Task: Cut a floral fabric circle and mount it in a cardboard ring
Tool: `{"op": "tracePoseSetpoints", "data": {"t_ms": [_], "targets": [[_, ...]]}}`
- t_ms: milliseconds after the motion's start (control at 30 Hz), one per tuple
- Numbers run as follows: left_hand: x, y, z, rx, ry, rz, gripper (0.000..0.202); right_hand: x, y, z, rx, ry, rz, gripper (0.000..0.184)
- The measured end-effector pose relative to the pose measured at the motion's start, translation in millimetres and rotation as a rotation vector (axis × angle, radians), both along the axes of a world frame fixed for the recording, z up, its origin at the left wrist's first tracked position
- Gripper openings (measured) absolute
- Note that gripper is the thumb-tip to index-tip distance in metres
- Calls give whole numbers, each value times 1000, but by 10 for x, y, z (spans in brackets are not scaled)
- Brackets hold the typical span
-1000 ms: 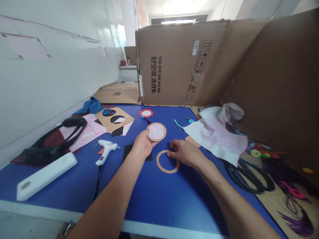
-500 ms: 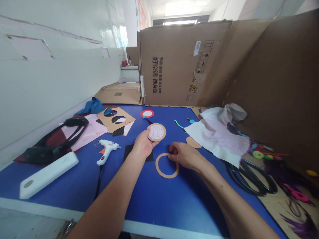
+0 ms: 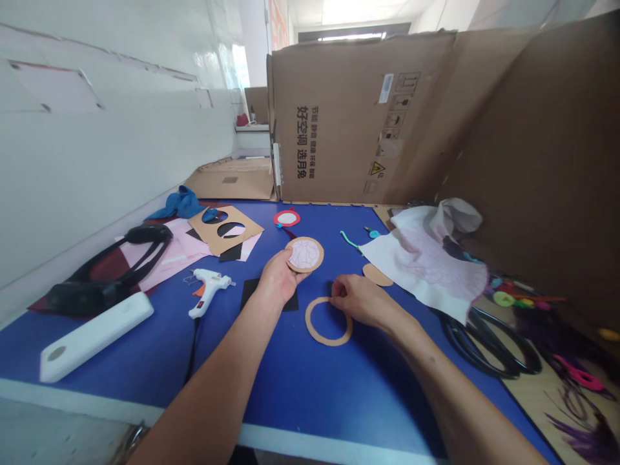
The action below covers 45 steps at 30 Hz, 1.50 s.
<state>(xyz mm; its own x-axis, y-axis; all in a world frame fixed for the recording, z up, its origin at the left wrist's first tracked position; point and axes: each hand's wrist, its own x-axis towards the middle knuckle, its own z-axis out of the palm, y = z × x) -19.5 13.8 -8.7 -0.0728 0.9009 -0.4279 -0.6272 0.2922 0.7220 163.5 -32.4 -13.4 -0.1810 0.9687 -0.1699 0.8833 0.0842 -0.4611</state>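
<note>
My left hand (image 3: pixel 281 276) grips a round cardboard frame (image 3: pixel 317 263) by its left edge, above the table; its middle is white with thin purple lines. Beside it, my right hand (image 3: pixel 356 297) has its fingers bent in a pinch at the upper right rim of a plain cardboard ring (image 3: pixel 329 340). The ring looks nearly level, and I cannot tell whether it lies on the table or hangs just above it. A black square sheet (image 3: pixel 249 296) lies partly under my left wrist. Behind my right hand is a cardboard disc (image 3: pixel 376 275), partly covered by white cloth (image 3: pixel 426 265).
A white glue gun (image 3: pixel 209 290) with a cord lies left of my left arm. Farther left are a white bar-shaped device (image 3: pixel 97 339) and a black headset (image 3: pixel 109 284). Cardboard with two holes (image 3: pixel 235 213) and a red-rimmed disc (image 3: pixel 287 218) lie behind. Black-handled scissors (image 3: pixel 484 349) sit right.
Both hands stay almost where they were, still holding the round frame and the ring. The whole view has shifted very slightly.
</note>
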Motion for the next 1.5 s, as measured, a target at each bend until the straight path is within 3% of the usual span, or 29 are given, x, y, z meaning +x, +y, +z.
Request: {"op": "tracePoseSetpoints", "data": {"t_ms": [133, 333, 433, 633, 833, 1067, 1233, 1500], "targets": [[-3, 0, 15, 7, 6, 1, 20, 24, -52, 65, 14, 53, 45, 8], [-2, 35, -24, -1, -8, -3, 23, -14, -313, 310, -16, 23, 415, 34], [-10, 53, -54, -2, -11, -10, 25, -71, -412, 336, -30, -34, 471, 33], [-23, 65, -73, -5, -1, -16, 28, -168, -468, 284, 31, -150, 421, 14], [-36, 93, -112, 7, -4, -14, 24, -198, -477, 334, 108, -138, 443, 16], [-61, 92, -104, 20, -5, -10, 24, 118, -128, 210, 191, -159, -41, 11], [-18, 52, -99, 5, 5, -15, 24, 82, -63, 104, 38, -139, -33, 21], [8, 42, -125, 7, 5, -49, 21, 1, -71, 57, -20, -61, -16, 4]]}}
